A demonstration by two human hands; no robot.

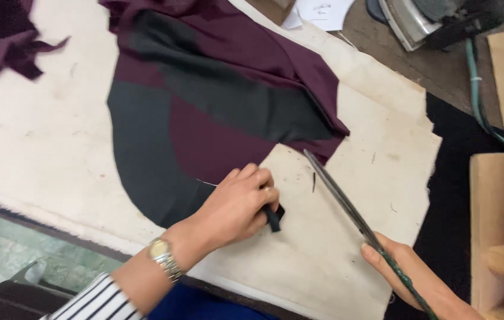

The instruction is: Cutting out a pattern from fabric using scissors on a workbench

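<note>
A maroon garment piece (228, 142) with black fabric panels (139, 148) lies spread on a cream padded work surface (44, 136). My left hand (240, 204), with a metal wristwatch (163, 256) on the wrist, pinches a small black strip of fabric (274, 218) at the lower edge of the garment. My right hand (409, 272) holds long scissors (346, 204) by the green-wrapped handles. Their blades are together and point up-left toward the maroon cloth's lower corner (323, 154).
More maroon cloth (0, 47) lies at the top left. An iron (424, 21) with a green hose (480, 95) sits top right beside papers (320, 12). A wooden block (495, 225) stands at the right on black cloth (450, 195). Green floor (3, 255) shows lower left.
</note>
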